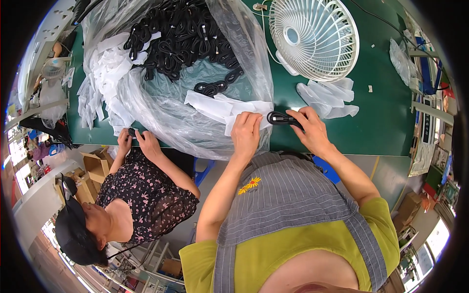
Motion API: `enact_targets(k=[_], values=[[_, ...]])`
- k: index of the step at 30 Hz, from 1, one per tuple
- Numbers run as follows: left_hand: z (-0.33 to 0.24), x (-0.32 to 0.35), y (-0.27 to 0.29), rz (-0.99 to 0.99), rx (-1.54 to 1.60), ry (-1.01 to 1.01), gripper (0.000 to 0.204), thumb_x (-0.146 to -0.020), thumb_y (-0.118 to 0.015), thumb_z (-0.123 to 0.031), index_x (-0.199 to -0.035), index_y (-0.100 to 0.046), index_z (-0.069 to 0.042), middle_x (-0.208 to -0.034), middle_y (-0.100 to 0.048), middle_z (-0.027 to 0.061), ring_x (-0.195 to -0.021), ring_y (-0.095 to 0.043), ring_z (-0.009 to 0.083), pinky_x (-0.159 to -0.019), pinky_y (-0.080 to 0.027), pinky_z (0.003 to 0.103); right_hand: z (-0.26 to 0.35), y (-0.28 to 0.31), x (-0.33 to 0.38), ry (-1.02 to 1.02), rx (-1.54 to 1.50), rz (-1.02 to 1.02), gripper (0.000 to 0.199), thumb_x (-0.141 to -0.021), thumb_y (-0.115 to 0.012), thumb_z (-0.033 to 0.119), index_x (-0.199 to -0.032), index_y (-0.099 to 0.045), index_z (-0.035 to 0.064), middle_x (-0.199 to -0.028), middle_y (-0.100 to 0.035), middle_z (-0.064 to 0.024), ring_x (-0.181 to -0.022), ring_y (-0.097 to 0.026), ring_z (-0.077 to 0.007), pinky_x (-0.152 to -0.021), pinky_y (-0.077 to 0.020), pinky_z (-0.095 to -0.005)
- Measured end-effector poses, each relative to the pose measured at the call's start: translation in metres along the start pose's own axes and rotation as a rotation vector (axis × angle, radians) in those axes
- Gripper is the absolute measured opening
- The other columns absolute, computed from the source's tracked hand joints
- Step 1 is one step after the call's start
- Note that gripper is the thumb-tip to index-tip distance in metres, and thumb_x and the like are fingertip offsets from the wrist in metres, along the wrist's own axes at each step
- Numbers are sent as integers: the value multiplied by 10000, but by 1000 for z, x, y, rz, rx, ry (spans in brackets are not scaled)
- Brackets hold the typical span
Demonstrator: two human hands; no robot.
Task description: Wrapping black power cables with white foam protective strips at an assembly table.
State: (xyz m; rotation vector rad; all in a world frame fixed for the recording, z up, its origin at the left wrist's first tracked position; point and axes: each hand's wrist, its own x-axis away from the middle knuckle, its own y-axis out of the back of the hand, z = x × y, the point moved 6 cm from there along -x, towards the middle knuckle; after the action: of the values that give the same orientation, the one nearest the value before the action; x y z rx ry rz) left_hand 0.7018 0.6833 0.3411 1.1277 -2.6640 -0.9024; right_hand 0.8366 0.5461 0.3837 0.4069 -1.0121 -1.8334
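Observation:
A coiled black cable (277, 118) is pinched in my right hand (311, 131), its loop pointing toward my left hand. My left hand (245, 133) has its fingers closed on the edge of a thin white sleeve (263, 108), whose end lies close to the cable's loop. More white sleeves (210, 105) lie spread on the clear plastic just beyond my left hand. A large clear plastic bag (166, 128) lies opened on the green table (381, 128), with a heap of coiled black cables (181, 41) in it. One bundle of cables (215, 88) sits apart, nearer to me.
A white fan (315, 39) stands at the back right, with several translucent sleeves (327, 97) in front of it. White sleeves (110, 73) are piled at the left. A co-worker's hands (139, 141) hold a small black item at the table's edge on my left.

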Motion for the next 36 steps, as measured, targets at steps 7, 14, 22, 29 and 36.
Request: enact_targets(k=[7,14,22,29,36], values=[[-3,-2,1,42,-34,-114,74,-813,-673,-71,-887,-679,-64,-881,-612,58,-853,-585,256,-721,-425,368,-4,2,-1,106,149,-120,503,-732,-694,-4,-1202,-635,165,-1024,-519,-97,-896,-568,-268,-750,-497,-382],[1,-4,-2,-15,7,-141,100,-801,-697,-103,-897,-680,-79,-883,-602,36,-833,-562,232,-718,-388,361,2,4,-6,167,165,-109,499,-730,-694,6,-1205,-631,145,-979,-530,-91,-882,-571,-272,-735,-500,-381],[-33,-8,10,-64,-37,-425,193,-741,-736,-54,-927,-693,-86,-928,-615,26,-911,-582,235,-784,-403,362,-2,-9,-7,-243,-334,5,397,-827,-748,183,-1102,-509,23,-958,-664,-140,-834,-660,-240,-754,-524,-343],[-23,-15,20,-123,-39,-349,199,-732,-743,-53,-921,-694,-91,-922,-619,26,-911,-583,231,-791,-403,359,-15,-24,-4,-725,-905,234,337,-843,-732,209,-1012,-504,28,-878,-646,-66,-770,-612,-170,-652,-486,-311],[-30,-19,17,-126,-61,-343,168,-746,-735,-61,-906,-692,-90,-895,-618,30,-905,-579,231,-795,-398,361,25,-3,-14,-83,-299,102,340,-808,-725,143,-1102,-564,84,-1032,-611,-113,-885,-644,-340,-730,-515,-411]])
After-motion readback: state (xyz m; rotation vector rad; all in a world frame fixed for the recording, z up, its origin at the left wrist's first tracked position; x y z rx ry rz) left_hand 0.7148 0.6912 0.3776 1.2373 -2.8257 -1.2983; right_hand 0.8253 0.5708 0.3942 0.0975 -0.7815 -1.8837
